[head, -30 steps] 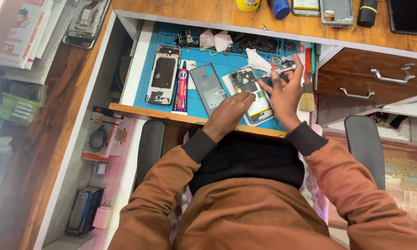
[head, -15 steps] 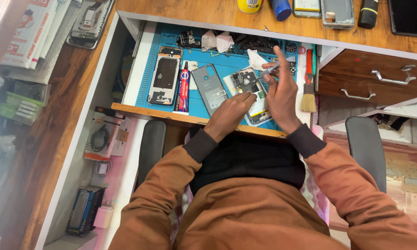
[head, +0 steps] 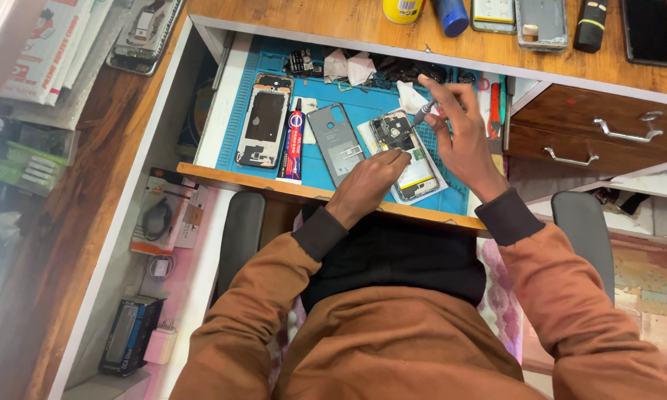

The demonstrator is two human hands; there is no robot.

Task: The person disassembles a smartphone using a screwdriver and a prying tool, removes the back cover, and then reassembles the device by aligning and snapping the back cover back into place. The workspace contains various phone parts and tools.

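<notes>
An opened phone (head: 404, 152) with its circuit board showing lies on the blue work mat (head: 378, 100) in a pull-out tray. My left hand (head: 367, 185) rests on the phone's lower left side, fingers pressing on it. My right hand (head: 463, 137) is raised just right of the phone and pinches a thin screwdriver (head: 424, 111), tip pointing down toward the phone's top. A grey back cover (head: 337, 144) lies just left of the phone.
A second stripped phone frame (head: 263, 118) and a glue tube (head: 292, 141) lie on the mat's left. Crumpled tissues (head: 348, 67) and small parts sit at the back. Phones and bottles line the wooden desk (head: 570, 63). Drawers (head: 607, 133) stand at right.
My right hand has lifted from the phone's right edge and now holds the screwdriver higher, near the phone's top. My left hand stays on the phone.
</notes>
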